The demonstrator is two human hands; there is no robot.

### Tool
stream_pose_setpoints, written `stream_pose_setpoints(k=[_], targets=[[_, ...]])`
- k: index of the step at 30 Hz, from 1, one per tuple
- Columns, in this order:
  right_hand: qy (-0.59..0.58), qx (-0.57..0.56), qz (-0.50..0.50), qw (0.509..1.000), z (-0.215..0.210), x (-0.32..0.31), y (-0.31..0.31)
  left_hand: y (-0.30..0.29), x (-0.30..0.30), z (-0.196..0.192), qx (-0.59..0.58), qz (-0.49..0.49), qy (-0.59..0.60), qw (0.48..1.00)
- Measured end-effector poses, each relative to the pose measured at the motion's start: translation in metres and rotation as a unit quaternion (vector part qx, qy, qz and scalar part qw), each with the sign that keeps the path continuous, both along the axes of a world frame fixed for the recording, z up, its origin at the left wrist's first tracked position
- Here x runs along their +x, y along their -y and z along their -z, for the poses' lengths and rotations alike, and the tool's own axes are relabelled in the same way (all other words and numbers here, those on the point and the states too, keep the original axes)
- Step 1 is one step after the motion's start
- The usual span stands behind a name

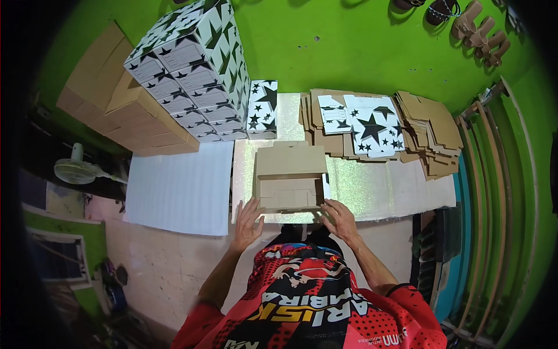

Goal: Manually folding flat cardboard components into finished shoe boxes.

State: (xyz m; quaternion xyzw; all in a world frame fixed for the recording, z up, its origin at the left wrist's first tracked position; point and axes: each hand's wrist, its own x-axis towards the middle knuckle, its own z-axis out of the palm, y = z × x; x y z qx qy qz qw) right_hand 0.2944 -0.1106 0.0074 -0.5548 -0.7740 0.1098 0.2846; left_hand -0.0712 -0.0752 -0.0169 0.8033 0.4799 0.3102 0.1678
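From the head camera, I had a half-folded cardboard box (289,174) lying flat in front of me on the glittery sheet (372,186), its plain brown inside facing up. Its long axis ran from six o'clock to twelve o'clock, with the broad flap pointing away toward twelve and the folded-in end nearest my body.

My left hand (248,224) sat at the box's seven o'clock corner, fingers spread open and fingertips touching the near edge, gripping nothing. My right hand (339,220) was at the five o'clock corner, fingers loosely curled and pressing the near right edge; whether they pinched the card I could not tell.

At twelve o'clock beyond the box stood one star-printed box (263,109). At eleven o'clock rose a stack of finished star boxes (195,75) beside brown cardboard piles (110,87). At one o'clock lay flat unfolded blanks (372,125). A white sheet (180,186) lay at nine o'clock.
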Motion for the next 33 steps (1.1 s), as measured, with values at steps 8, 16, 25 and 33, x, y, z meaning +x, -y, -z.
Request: stream_pose_setpoints(k=[8, 16, 25, 33], targets=[[-0.090, -0.050, 0.019, 0.995, 0.001, 0.001, -0.009, -0.018, 0.002, -0.001, -0.076, 0.019, 0.103, 0.992], [-0.253, -0.219, 0.149, 0.931, 0.023, 0.017, -0.040, -0.049, -0.009, 0.020, -0.144, -0.099, 0.126, 0.977], [-0.354, -0.421, 0.130, 0.825, 0.011, 0.031, -0.125, -0.131, -0.038, 0.001, -0.362, 0.062, 0.020, 0.930], [-0.416, -0.352, 0.148, 0.825, 0.011, 0.028, -0.130, -0.150, -0.027, -0.006, -0.397, 0.129, -0.005, 0.909]])
